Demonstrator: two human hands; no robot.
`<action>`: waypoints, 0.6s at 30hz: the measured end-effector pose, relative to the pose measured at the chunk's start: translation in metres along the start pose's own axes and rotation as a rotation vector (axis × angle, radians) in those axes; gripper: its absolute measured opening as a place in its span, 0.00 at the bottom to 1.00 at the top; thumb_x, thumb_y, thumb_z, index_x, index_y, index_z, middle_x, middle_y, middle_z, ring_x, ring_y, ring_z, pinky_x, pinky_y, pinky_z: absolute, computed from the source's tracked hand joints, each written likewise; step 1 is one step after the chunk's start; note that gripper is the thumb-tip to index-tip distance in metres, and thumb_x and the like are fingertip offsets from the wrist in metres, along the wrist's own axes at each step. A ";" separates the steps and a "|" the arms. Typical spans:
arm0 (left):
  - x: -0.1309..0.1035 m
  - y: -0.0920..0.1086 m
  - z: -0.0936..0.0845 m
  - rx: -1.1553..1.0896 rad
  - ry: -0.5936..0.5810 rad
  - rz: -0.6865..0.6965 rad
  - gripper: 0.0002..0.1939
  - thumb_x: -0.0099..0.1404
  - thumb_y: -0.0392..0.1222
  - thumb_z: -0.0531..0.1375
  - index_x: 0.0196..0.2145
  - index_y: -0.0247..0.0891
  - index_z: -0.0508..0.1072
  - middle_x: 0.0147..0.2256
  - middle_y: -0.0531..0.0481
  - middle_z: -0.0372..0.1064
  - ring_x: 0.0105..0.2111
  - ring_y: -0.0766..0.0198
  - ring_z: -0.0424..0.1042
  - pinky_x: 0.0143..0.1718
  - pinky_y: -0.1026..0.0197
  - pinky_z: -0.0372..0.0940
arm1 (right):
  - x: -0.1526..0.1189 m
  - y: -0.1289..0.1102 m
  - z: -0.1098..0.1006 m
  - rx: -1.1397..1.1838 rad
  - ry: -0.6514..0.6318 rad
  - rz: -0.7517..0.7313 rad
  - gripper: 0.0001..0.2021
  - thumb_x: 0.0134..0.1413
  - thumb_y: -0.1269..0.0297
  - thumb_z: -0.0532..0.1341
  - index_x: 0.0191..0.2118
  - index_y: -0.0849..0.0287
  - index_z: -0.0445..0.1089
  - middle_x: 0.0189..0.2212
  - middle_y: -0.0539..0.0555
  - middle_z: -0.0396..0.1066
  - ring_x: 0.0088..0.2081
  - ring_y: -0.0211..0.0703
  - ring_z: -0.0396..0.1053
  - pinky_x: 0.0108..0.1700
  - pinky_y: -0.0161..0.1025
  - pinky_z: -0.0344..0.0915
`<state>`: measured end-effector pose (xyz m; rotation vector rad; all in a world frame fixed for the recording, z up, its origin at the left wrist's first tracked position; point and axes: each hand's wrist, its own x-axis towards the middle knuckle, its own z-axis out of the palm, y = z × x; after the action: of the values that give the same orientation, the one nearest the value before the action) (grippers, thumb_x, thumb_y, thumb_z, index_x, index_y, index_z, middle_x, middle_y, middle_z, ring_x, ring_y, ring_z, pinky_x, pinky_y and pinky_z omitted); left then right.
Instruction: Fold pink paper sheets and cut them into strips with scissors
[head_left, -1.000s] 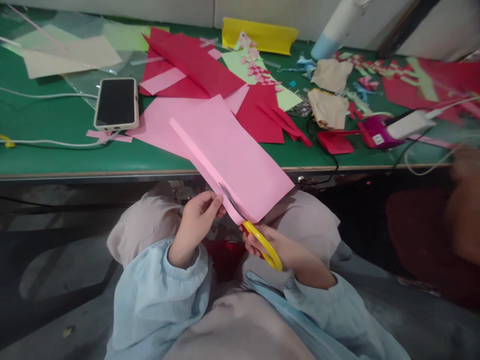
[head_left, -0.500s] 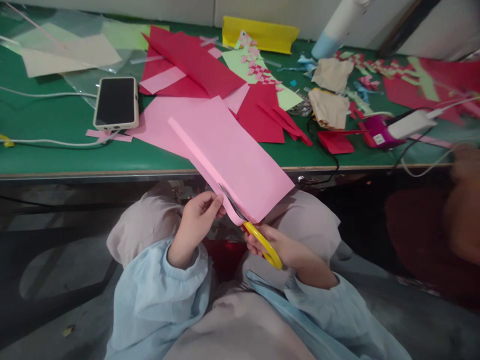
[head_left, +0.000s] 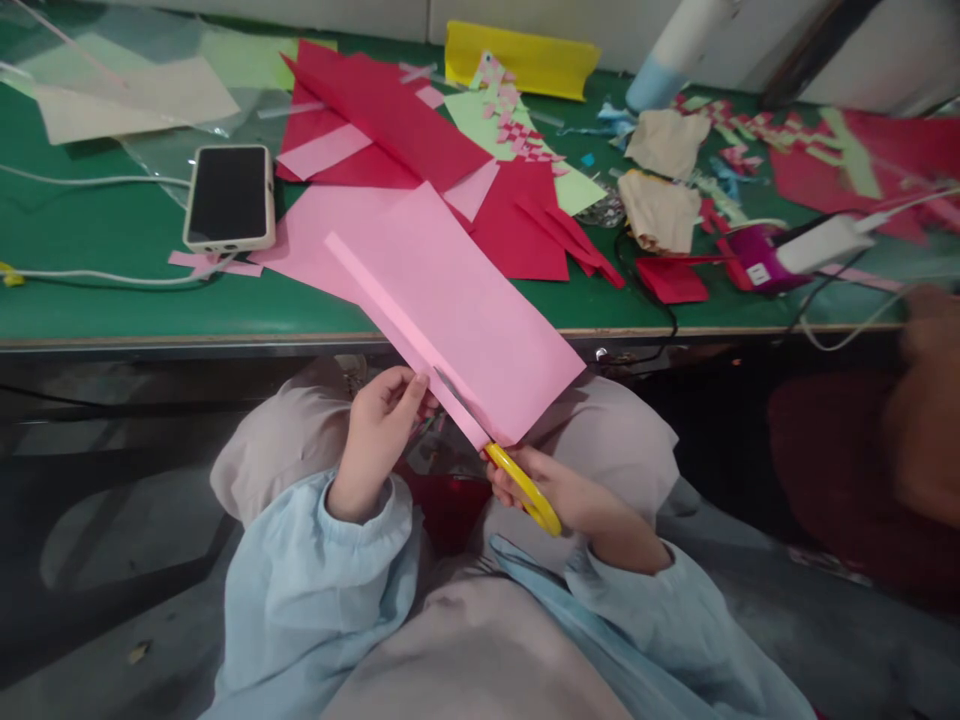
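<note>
left hand [head_left: 379, 430] is pinching the pink sheet [head_left: 465, 310] at its left edge, apparently tensioning it | right hand [head_left: 559, 485] is gripping scissors [head_left: 529, 488] | sheet is overhanging the near bench [head_left: 90, 310] edge, probably for clearance

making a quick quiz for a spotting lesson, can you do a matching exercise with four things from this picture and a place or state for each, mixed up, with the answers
Column one
1. scissors
2. smartphone
3. left hand
4. yellow sheet

Column two
A. dark screen facing up
B. at the back of the green tabletop, by the wall
C. held in the right hand
D. pinching the edge of the pink sheet

Right pairs: 1-C, 2-A, 3-D, 4-B
</note>
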<state>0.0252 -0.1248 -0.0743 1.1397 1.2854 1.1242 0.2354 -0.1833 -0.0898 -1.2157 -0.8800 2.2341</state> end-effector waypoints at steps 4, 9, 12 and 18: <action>0.001 -0.002 -0.001 0.002 0.019 0.020 0.12 0.64 0.48 0.59 0.28 0.37 0.70 0.23 0.53 0.68 0.24 0.68 0.67 0.27 0.66 0.62 | -0.005 0.000 -0.002 -0.122 -0.064 -0.037 0.18 0.54 0.51 0.63 0.45 0.55 0.62 0.28 0.47 0.60 0.28 0.34 0.58 0.29 0.34 0.57; 0.005 -0.006 -0.001 0.018 0.072 0.050 0.11 0.64 0.46 0.58 0.27 0.38 0.70 0.23 0.53 0.68 0.23 0.68 0.67 0.27 0.66 0.63 | -0.018 -0.002 0.000 -0.221 -0.111 -0.077 0.20 0.54 0.45 0.61 0.39 0.57 0.60 0.27 0.47 0.61 0.27 0.34 0.58 0.30 0.35 0.56; 0.006 -0.008 -0.001 -0.002 0.077 0.031 0.11 0.64 0.46 0.58 0.28 0.38 0.70 0.22 0.53 0.69 0.22 0.68 0.69 0.27 0.65 0.65 | -0.027 0.005 -0.004 -0.222 -0.102 0.000 0.19 0.56 0.44 0.58 0.36 0.56 0.59 0.26 0.47 0.61 0.26 0.34 0.58 0.29 0.36 0.55; 0.007 -0.010 -0.002 -0.020 0.079 0.028 0.11 0.64 0.47 0.59 0.29 0.38 0.70 0.22 0.52 0.70 0.22 0.67 0.70 0.25 0.64 0.67 | -0.046 0.027 -0.017 -0.134 -0.070 0.053 0.24 0.48 0.42 0.64 0.38 0.55 0.60 0.29 0.48 0.61 0.26 0.35 0.56 0.28 0.36 0.53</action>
<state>0.0228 -0.1191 -0.0848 1.1108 1.3201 1.2105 0.2711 -0.2264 -0.0901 -1.2393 -1.0511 2.3034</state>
